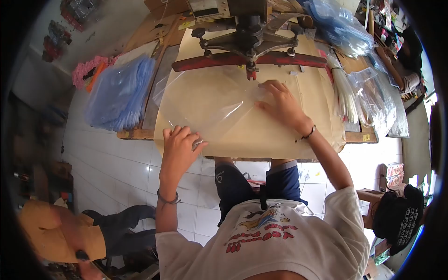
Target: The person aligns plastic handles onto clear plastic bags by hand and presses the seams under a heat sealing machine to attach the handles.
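A clear plastic sheet (210, 109) lies over brown paper (280, 140) on the table. My left hand (181, 147) pinches the sheet's near corner at the paper's front edge. My right hand (282, 103) is over the sheet's right side, its thumb and fingers apart; whether it touches the plastic is hard to tell. Just beyond my right hand is a machine with a long red bar (289, 59) above the paper and a red tip at its centre.
Bluish plastic sheets (121, 93) are stacked at the left, with more bags (340, 28) at the back right. Pale strips (343, 88) and clear bags (373, 98) lie right. One person (65, 233) is at lower left, another (410, 60) at far right.
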{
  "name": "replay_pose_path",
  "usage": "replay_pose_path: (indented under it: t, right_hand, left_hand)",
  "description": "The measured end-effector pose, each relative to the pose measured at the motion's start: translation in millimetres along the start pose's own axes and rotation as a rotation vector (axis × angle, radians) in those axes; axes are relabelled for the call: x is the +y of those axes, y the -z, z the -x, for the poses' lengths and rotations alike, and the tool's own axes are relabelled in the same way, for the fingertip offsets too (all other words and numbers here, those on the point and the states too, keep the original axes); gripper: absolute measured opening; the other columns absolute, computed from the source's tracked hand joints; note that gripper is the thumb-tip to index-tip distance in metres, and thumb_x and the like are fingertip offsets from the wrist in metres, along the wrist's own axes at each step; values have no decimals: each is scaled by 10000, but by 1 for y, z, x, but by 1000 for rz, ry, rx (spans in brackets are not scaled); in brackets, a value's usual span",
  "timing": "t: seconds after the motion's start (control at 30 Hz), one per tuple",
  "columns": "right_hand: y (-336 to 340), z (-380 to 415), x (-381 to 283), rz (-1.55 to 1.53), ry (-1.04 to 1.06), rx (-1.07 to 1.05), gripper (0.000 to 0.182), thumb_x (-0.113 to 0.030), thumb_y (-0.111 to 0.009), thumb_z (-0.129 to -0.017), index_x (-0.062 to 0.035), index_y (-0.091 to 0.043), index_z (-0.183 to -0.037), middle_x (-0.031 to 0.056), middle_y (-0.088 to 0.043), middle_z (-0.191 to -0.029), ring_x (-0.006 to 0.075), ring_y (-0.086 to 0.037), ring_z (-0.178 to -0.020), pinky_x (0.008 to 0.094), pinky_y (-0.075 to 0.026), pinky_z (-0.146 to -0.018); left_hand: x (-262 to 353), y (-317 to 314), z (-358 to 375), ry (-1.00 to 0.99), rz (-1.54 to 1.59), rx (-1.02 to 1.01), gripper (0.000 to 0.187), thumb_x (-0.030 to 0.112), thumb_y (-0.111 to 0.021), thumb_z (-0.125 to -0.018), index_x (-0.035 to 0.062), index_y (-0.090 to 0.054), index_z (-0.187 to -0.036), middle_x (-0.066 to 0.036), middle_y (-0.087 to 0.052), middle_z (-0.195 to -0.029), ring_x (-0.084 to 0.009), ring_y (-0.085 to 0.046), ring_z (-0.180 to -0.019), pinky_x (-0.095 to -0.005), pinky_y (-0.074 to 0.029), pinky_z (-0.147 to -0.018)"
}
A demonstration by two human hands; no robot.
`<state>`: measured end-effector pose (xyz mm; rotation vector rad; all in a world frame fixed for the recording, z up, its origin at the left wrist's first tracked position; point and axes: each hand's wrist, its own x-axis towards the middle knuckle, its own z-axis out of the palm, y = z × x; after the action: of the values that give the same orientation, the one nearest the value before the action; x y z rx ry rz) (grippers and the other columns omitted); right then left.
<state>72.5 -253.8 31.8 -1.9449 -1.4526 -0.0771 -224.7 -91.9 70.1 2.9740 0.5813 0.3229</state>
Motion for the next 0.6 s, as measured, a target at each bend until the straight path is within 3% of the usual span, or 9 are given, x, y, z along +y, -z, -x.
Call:
replay_pose_path:
  t: [0.07, 0.17, 0.27, 0.4, 0.5, 0.6]
  right_hand:
    - [-2, -8, 8, 36, 60, -25, 391, -201, -773, -838, -43, -700, -1188, 147, -632, -1269, 378, -578, -1189, 441, -479, -1019]
    - [-9, -8, 16, 61, 132, -4, 327, -189, -740, -867, -44, -712, -1158, 138, -661, -1230, 349, -586, -1189, 440, -488, -996]
    - [-16, -7, 25, 94, 205, 25, 201, -215, -671, -927, -63, -737, -1039, 87, -670, -1210, 276, -591, -1176, 443, -471, -981]
    - [-11, -7, 16, 27, 254, 44, 170, -164, -616, -957, -46, -723, -1016, 104, -705, -1089, 298, -628, -1079, 438, -481, -937]
    - [-12, -8, 18, -101, 187, 16, 179, -145, -599, -964, -22, -714, -1024, 140, -707, -1008, 335, -639, -1003, 430, -492, -909]
    - [-9, -9, 15, -172, 133, 5, 190, -139, -595, -962, 3, -710, -1017, 168, -697, -969, 351, -636, -959, 429, -500, -890]
  left_hand:
    - [5, 5, -15, -36, -57, -10, 256, 149, -748, -856, 49, -750, -1091, -73, -631, -966, -233, -582, -993, -388, -368, -946]
    - [28, -5, -50, -244, 5, 103, 350, 98, -712, -839, 22, -697, -1180, -96, -627, -1093, -245, -592, -1081, -411, -425, -1003]
    - [52, -29, -85, -485, -29, 156, 402, 44, -645, -854, -29, -628, -1249, -123, -597, -1221, -276, -580, -1183, -413, -472, -1041]
    - [64, -51, -115, -489, -89, 126, 366, 4, -583, -890, -75, -599, -1248, -153, -570, -1296, -302, -592, -1198, -384, -519, -1005]
    - [56, -69, -126, -445, 136, 123, 338, 10, -589, -916, -58, -601, -1246, -163, -570, -1278, -321, -618, -1147, -397, -538, -965]
    - [50, -82, -127, -465, 237, 243, 394, -1, -601, -871, -64, -571, -1259, -158, -570, -1217, -291, -624, -1082, -380, -544, -952]
